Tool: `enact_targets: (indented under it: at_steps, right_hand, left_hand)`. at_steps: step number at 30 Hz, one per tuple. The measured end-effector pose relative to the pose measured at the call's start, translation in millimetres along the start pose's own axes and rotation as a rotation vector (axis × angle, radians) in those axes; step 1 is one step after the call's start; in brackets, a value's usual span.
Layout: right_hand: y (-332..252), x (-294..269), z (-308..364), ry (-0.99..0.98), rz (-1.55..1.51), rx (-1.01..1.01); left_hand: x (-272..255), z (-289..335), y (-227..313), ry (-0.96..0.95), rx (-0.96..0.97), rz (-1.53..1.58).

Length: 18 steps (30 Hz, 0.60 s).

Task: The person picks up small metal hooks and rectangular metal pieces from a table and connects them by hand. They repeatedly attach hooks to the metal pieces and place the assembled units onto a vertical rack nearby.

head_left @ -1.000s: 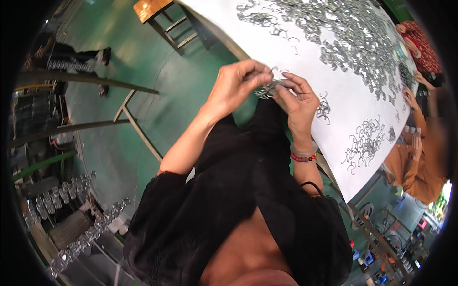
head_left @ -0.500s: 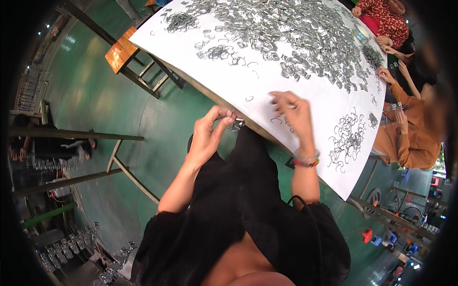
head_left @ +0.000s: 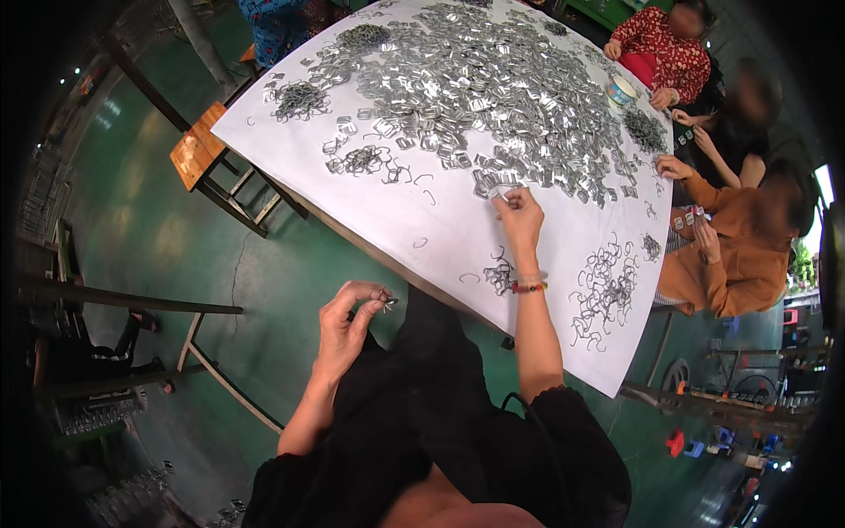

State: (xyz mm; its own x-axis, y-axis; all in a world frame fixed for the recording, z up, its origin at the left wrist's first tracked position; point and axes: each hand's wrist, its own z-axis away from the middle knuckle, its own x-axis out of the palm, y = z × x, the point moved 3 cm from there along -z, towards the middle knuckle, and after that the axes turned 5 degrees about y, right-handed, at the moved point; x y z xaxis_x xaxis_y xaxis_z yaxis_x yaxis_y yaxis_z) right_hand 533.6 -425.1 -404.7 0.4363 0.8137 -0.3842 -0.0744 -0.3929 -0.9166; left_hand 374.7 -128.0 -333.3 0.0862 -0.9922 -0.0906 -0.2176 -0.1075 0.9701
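Observation:
My left hand (head_left: 346,324) is raised off the table's near edge, over my lap. Its thumb and fingers pinch a small metal piece (head_left: 388,301) with thin wire ends; its exact shape is partly hidden. My right hand (head_left: 523,218) reaches over the white tabletop to the near edge of a broad heap of flat silver metal buckles (head_left: 493,97). The right fingertips close on a buckle (head_left: 500,189) there. Below the right wrist lies a small cluster of curved wire hooks (head_left: 500,275).
More loose wire hooks (head_left: 604,290) are spread at the right, and dark bunches of hooks (head_left: 301,100) lie at the left. A tub (head_left: 620,91) stands at the far right. Several people sit around the table. A wooden stool (head_left: 199,145) stands off its left edge.
My right hand has gone from above the bare near part of the table to the heap's edge, its fingers closing. The left hand keeps its pinch. The whole view has shifted.

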Motion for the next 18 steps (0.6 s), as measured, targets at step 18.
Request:
enact_targets:
  at_steps: [18]
  right_hand:
    - [-120, 27, 177, -0.567, -0.742, -0.004]
  left_hand:
    - [-5, 8, 6, -0.005, 0.184, -0.350]
